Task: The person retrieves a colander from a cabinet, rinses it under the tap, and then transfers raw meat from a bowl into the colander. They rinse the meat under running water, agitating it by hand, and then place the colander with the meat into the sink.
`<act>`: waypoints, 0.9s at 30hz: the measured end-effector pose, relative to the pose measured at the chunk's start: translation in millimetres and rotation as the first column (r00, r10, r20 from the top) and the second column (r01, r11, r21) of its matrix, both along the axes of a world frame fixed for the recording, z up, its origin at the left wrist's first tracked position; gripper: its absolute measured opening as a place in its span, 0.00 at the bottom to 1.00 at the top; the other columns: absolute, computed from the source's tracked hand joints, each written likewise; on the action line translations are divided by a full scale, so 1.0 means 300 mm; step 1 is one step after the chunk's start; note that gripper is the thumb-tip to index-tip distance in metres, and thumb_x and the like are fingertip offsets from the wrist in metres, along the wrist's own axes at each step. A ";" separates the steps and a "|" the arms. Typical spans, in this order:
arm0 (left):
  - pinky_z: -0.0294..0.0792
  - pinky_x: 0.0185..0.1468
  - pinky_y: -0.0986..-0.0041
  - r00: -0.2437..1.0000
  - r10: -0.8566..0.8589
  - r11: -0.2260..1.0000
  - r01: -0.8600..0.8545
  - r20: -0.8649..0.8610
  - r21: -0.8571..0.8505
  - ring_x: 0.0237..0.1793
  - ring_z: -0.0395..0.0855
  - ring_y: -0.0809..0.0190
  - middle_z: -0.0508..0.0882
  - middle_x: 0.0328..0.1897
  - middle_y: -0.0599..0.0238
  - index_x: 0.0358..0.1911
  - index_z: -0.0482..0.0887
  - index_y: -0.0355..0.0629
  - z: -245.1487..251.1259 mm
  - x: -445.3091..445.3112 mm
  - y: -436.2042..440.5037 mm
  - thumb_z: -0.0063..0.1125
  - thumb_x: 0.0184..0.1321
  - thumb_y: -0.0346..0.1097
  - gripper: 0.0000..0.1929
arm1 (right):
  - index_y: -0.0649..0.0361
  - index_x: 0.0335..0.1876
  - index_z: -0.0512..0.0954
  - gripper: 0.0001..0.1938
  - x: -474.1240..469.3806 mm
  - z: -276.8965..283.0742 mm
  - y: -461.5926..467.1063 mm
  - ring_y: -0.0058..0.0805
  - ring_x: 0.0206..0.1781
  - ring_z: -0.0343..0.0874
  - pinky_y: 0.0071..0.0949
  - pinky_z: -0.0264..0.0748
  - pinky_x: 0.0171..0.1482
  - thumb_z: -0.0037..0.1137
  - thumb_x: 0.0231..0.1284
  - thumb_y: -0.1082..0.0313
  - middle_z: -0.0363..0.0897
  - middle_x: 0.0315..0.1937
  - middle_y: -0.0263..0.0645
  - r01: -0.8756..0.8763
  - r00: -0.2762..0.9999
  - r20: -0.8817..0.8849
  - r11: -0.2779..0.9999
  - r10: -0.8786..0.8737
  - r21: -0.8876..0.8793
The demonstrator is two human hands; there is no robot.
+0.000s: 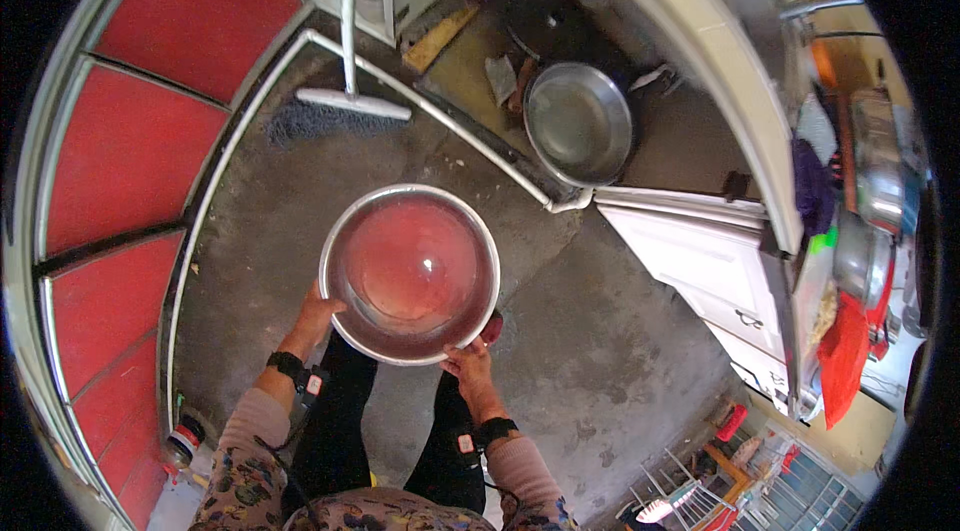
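A round stainless steel basin (411, 339) is held level in front of my body, above the concrete floor. My left hand (315, 312) grips its rim at the lower left, thumb on top. At the lower right, my right hand (470, 364) grips the rim too. The basin's inside looks red and glossy; whether that is liquid or a reflection, I cannot tell. Farther off, a second metal basin (577, 124) sits in the recess under the counter, its inside greyish.
A long-handled broom (352, 103) stands bristles down at the upper left. Red cabinet panels (135, 156) line the left side. A white pipe (480, 144) crosses the recess front. White cabinet fronts (697, 268) stand at right. A wire rack (682, 493) is at lower right.
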State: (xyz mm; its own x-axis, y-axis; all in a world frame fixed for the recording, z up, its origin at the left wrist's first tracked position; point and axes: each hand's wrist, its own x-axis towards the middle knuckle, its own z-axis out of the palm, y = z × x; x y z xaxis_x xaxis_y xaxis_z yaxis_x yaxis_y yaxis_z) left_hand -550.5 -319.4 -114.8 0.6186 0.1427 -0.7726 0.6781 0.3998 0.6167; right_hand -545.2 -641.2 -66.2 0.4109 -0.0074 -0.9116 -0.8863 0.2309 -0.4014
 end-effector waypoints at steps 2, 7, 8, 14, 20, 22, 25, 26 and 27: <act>0.75 0.61 0.64 0.997 -0.035 0.999 0.034 -0.067 -0.023 0.55 0.82 0.56 0.82 0.58 0.58 0.67 0.71 0.38 -0.096 0.010 -0.038 0.56 0.49 0.19 0.35 | 0.44 0.62 0.77 0.24 -0.025 -0.137 -0.057 0.23 0.42 0.82 0.31 0.81 0.44 0.65 0.59 0.74 0.83 0.47 0.25 0.021 0.999 -0.047 1.000 -0.021 -0.009; 0.76 0.57 0.66 0.986 0.058 0.997 -0.066 -0.154 -0.050 0.52 0.83 0.57 0.83 0.55 0.58 0.67 0.72 0.38 -0.337 0.045 -0.199 0.55 0.51 0.20 0.34 | 0.42 0.61 0.77 0.23 -0.032 -0.441 -0.208 0.21 0.38 0.83 0.24 0.79 0.35 0.63 0.61 0.74 0.83 0.44 0.25 -0.025 0.993 -0.118 0.999 0.020 -0.040; 0.76 0.57 0.66 0.986 0.033 0.998 -0.041 -0.163 -0.044 0.52 0.83 0.57 0.83 0.55 0.59 0.67 0.72 0.38 -0.387 0.051 -0.215 0.55 0.51 0.20 0.34 | 0.44 0.59 0.78 0.22 -0.031 -0.491 -0.230 0.19 0.32 0.81 0.20 0.74 0.29 0.62 0.60 0.75 0.84 0.41 0.25 -0.024 0.995 -0.096 0.998 0.019 -0.059; 0.75 0.57 0.67 0.997 0.024 0.999 -0.026 -0.070 -0.025 0.52 0.81 0.59 0.83 0.54 0.61 0.67 0.72 0.40 -0.700 0.117 -0.331 0.56 0.50 0.20 0.34 | 0.49 0.57 0.79 0.22 0.068 -0.754 -0.359 0.20 0.27 0.76 0.18 0.66 0.22 0.62 0.56 0.79 0.82 0.38 0.30 0.054 0.996 -0.067 0.999 -0.053 0.007; 0.76 0.49 0.69 0.985 -0.172 0.982 0.171 0.013 0.075 0.48 0.82 0.61 0.82 0.54 0.64 0.66 0.72 0.43 -0.816 0.393 -0.446 0.59 0.54 0.29 0.31 | 0.53 0.50 0.78 0.17 0.311 -0.913 -0.469 0.21 0.26 0.76 0.19 0.67 0.22 0.62 0.56 0.80 0.81 0.34 0.31 0.090 0.990 -0.112 0.996 -0.090 -0.007; 0.75 0.46 0.70 0.979 -0.198 0.976 0.191 0.059 0.103 0.46 0.80 0.62 0.82 0.53 0.65 0.66 0.72 0.45 -0.805 0.499 -0.489 0.59 0.55 0.30 0.30 | 0.52 0.51 0.78 0.16 0.420 -0.944 -0.506 0.22 0.25 0.77 0.18 0.69 0.23 0.62 0.59 0.80 0.80 0.32 0.31 0.059 0.990 -0.128 0.997 -0.066 -0.058; 0.75 0.45 0.69 0.971 -0.225 0.954 0.236 -0.081 0.183 0.47 0.79 0.62 0.82 0.53 0.66 0.65 0.72 0.47 -0.783 0.630 -0.534 0.60 0.57 0.33 0.29 | 0.53 0.49 0.78 0.14 0.556 -0.979 -0.553 0.22 0.25 0.76 0.20 0.69 0.25 0.61 0.60 0.80 0.80 0.33 0.31 0.056 0.991 -0.124 0.998 -0.055 0.008; 0.75 0.45 0.69 0.964 -0.239 0.942 0.260 -0.119 0.212 0.48 0.79 0.62 0.82 0.54 0.66 0.65 0.72 0.48 -0.780 0.666 -0.543 0.60 0.57 0.34 0.28 | 0.53 0.48 0.78 0.13 0.587 -0.990 -0.562 0.22 0.25 0.76 0.20 0.69 0.25 0.61 0.60 0.80 0.80 0.32 0.31 0.056 0.992 -0.113 0.998 -0.055 0.003; 0.75 0.45 0.69 0.948 -0.280 0.924 0.309 -0.155 0.223 0.48 0.79 0.62 0.81 0.54 0.66 0.65 0.72 0.49 -0.778 0.696 -0.544 0.61 0.58 0.35 0.29 | 0.53 0.47 0.78 0.12 0.614 -1.000 -0.569 0.22 0.25 0.75 0.21 0.69 0.25 0.61 0.60 0.80 0.80 0.32 0.31 0.055 0.993 -0.101 0.998 -0.055 -0.001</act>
State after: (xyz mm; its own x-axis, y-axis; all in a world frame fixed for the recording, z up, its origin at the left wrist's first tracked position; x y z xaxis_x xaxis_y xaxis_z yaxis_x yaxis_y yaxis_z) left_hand -341.7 -482.7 -348.3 0.5681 0.1594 -0.8074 0.8159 0.0197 0.5779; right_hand -360.8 -812.0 -366.3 0.3160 -0.0263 -0.9484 -0.9081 0.2812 -0.3104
